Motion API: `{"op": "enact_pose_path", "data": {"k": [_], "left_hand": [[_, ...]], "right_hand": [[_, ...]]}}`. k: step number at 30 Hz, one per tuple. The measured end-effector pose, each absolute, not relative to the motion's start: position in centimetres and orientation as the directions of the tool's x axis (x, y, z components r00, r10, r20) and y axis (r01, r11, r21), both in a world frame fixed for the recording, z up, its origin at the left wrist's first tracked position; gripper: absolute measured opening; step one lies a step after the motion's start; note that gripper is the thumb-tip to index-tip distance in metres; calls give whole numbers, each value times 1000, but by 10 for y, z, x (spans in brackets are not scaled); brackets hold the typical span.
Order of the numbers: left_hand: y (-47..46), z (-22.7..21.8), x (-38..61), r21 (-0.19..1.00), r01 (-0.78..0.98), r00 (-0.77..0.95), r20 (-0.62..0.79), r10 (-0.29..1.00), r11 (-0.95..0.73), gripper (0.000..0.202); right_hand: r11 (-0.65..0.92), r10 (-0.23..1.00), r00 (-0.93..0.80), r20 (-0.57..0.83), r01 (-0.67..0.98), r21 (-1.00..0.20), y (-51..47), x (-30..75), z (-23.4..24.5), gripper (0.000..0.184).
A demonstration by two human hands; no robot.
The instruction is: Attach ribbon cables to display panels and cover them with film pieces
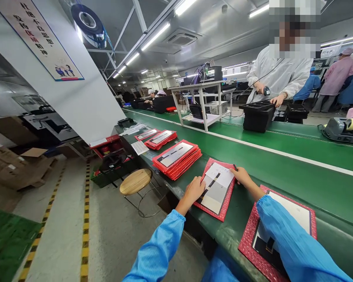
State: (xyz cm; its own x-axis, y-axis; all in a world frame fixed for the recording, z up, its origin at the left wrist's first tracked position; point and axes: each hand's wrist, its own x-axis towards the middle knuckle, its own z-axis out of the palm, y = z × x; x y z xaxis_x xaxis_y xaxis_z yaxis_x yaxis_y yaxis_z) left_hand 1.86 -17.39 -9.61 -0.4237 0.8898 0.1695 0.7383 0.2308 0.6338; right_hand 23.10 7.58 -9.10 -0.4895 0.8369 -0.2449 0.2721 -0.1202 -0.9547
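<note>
A flat display panel with a black strip lies on a red bubble-wrap sheet on the green bench. Over its upper part is a white paper with handwriting. My left hand is closed at the sheet's left edge, fingers pinched on the red wrap. By the paper's upper right corner, my right hand is closed around a black pen; its fingertips are partly hidden. Under my right forearm rests another panel on red bubble wrap.
Stacks of panels in red wrap stand left along the green bench. A wooden stool is beside the bench. Across it, a person in white holds a scanner over black trays. A tape dispenser sits far right.
</note>
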Motion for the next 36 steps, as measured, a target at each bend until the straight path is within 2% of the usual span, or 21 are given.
{"op": "enact_pose_path", "data": {"k": [3,7,11,15,17,20,23,27,29,33,36], "left_hand": [[-173,-107,18,671,699,-476,176,861,249,43],[-171,-113,18,666,686,-519,166,838,293,37],[-169,-110,18,658,690,-523,164,837,301,44],[-166,-108,34,687,671,-535,188,824,279,65],[-167,-112,56,701,672,-489,180,854,237,71],[-171,-125,102,688,710,-311,116,943,150,78],[-178,-135,143,638,763,-201,79,977,105,84],[-189,-131,158,589,803,-226,157,961,92,79],[-195,-127,152,555,826,-256,209,944,101,80],[-206,-131,128,520,852,-241,279,930,65,83],[-211,-143,114,513,858,-241,346,907,32,90]], "right_hand": [[-42,854,-491,-173,265,-963,74,235,-88,45],[66,863,-494,-103,314,-947,75,235,-84,47],[159,871,-486,-76,425,-891,78,236,-80,27],[200,882,-464,-78,519,-831,83,251,-73,44],[198,889,-450,-82,540,-818,86,265,-67,46],[177,892,-441,-97,540,-823,90,291,-57,45],[138,887,-446,-124,511,-849,87,327,-45,43],[64,869,-469,-158,422,-904,64,388,-31,41],[23,864,-478,-157,349,-937,44,423,-23,49],[-55,897,-423,-129,181,-982,-6,504,-7,80],[-101,951,-284,-123,88,-991,-45,567,1,86]]}}
